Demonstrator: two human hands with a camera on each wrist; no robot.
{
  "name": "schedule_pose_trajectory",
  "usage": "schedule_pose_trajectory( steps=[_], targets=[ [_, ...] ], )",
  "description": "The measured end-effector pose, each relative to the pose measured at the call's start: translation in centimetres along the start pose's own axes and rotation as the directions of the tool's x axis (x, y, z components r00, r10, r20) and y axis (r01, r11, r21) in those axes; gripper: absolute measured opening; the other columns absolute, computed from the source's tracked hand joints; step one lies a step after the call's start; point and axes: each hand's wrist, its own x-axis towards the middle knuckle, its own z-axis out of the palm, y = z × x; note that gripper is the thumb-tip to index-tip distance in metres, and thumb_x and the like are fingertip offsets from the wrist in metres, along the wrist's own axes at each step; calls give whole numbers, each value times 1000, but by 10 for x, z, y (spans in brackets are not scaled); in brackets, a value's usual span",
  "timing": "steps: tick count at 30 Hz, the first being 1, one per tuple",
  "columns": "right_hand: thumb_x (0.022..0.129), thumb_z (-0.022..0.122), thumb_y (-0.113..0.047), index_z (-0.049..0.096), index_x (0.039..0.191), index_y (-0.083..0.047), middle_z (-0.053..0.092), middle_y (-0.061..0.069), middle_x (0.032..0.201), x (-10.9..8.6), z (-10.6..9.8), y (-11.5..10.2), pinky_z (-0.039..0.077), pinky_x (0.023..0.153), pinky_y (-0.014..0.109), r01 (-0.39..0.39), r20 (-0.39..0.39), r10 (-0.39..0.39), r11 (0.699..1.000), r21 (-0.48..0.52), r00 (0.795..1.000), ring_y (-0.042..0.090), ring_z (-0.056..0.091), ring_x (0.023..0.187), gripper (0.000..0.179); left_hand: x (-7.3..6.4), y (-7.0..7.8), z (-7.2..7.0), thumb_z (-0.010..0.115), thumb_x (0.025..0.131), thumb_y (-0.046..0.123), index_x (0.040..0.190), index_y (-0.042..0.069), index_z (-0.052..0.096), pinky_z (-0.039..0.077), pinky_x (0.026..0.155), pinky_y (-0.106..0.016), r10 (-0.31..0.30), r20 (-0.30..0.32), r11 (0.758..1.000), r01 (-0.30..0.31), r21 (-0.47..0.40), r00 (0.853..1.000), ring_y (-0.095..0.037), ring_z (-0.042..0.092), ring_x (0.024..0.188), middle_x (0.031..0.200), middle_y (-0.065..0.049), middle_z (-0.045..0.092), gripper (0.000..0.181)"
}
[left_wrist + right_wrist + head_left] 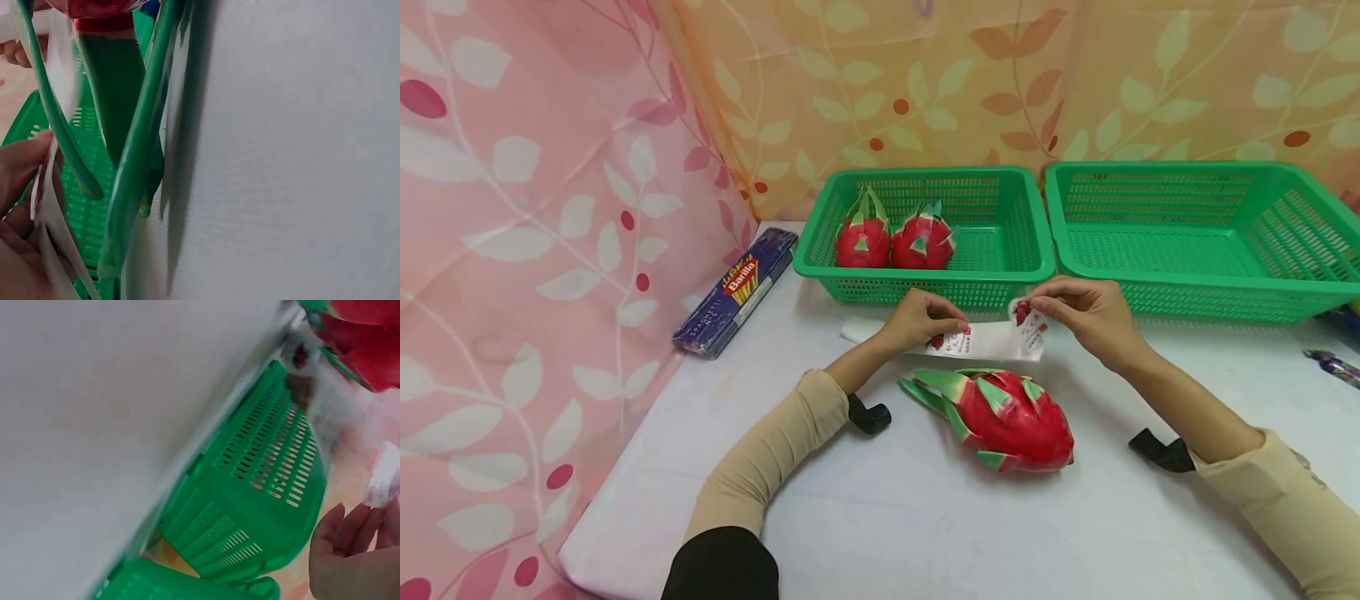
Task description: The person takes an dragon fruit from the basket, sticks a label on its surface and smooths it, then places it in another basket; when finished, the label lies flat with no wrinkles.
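Observation:
My left hand (923,322) grips a white strip of labels (1000,343) printed with red fruit pictures. To the right, my right hand (1092,320) pinches a clear-edged sticker (1027,317) between thumb and fingers, overlapping the strip's right end in the head view. In the right wrist view, the right hand (353,553) holds the sticker (382,478) by its edge. Just below both hands, a red dragon fruit (1018,421) with green scales lies on its side on the white table, leaves toward the left. Its leaves (134,162) partly cover the left wrist view.
Two dragon fruits (891,242) sit in the left green basket (925,273) behind the hands. A second green basket (1202,287) stands beside it. A blue spaghetti box (736,292) lies at the left, and a purple wrapped item (1333,365) lies at the right edge.

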Motion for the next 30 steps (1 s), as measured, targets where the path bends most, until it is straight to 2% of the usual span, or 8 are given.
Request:
schedule_pose_trajectory(
  steps=[3,7,9,11,16,20,25,30],
  targets=[
    [87,61,-6,67,95,3,69,-9,87,-1,-3,-7,51,66,14,-45,-50,45,999,-2,998,7,59,82,14,1,-2,0,68,83,11,92,1,72,38,46,-17,5,12,994,-6,106,1000,-4,46,52,80,-10,71,14],
    [88,62,-11,67,96,1,68,-12,86,-3,-5,-16,50,64,14,-102,-56,96,988,-120,994,5,59,80,16,1,-1,0,66,85,15,99,5,72,41,52,-14,15,38,973,-23,228,999,-1,52,59,92,-9,72,19],
    [87,63,-13,68,97,1,68,-14,86,-4,-5,-22,51,64,13,-114,-53,107,979,-167,993,4,61,79,17,0,6,0,65,86,16,103,6,71,44,56,-12,38,39,961,-47,271,999,1,57,66,97,-7,71,21],
    [87,64,-13,68,98,0,67,-14,86,-4,-5,-27,52,65,14,-115,-45,108,972,-207,993,4,62,78,18,-3,21,0,65,86,17,105,6,70,47,60,-12,83,29,959,-87,269,996,-1,61,70,100,-6,71,22],
    [85,65,-12,70,98,-4,68,-9,86,-5,-2,-42,53,60,17,-72,8,76,966,-247,997,8,64,73,16,-14,75,4,67,84,19,100,6,71,53,73,-19,208,-8,960,-203,191,978,-7,66,81,95,-3,72,21],
    [84,65,-7,70,100,-2,68,-4,87,-8,3,-51,53,58,20,-18,71,32,980,-198,997,11,64,74,17,-24,107,12,70,82,22,93,9,72,52,73,-21,228,4,955,-225,194,974,-4,62,77,85,1,71,18],
    [83,65,-1,68,103,1,67,-3,90,-20,7,-59,53,59,19,5,101,11,987,-158,995,10,64,75,21,-36,118,20,70,81,18,84,9,71,50,64,-21,224,14,952,-222,212,974,-6,60,67,73,1,68,10],
    [81,66,1,66,104,4,66,-3,93,-34,5,-62,55,69,18,-26,67,37,987,-160,997,10,67,80,23,-47,117,24,70,81,18,83,9,70,50,60,-20,237,-38,955,-226,193,971,-7,60,65,73,1,68,9]
  ],
)
